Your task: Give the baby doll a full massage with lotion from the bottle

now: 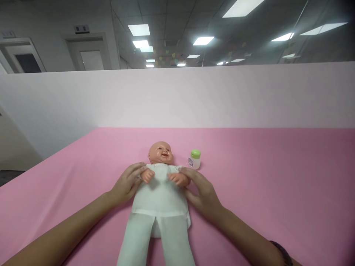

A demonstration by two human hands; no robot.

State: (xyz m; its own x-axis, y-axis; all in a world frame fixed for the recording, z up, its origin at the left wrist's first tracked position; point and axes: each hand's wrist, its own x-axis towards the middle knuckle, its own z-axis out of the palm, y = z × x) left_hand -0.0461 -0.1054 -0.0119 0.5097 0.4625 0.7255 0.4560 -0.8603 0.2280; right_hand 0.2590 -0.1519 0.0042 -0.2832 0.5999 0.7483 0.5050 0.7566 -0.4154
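Observation:
A baby doll (159, 199) in white clothes lies on its back on the pink table cover (263, 177), head pointing away from me. My left hand (128, 183) rests against the doll's right shoulder and upper arm, fingers stretched along the sleeve. My right hand (201, 188) lies against the doll's other side, fingers flat and reaching to its left arm. Neither hand wraps around anything. A small white bottle with a green cap (194, 159) stands just right of the doll's head, a little beyond my right fingertips.
A pale partition wall (177, 96) stands behind the table. The table's left edge (41, 162) runs diagonally, with floor beyond it. Doors and ceiling lights show above the partition. A dark band (281, 251) circles my right wrist.

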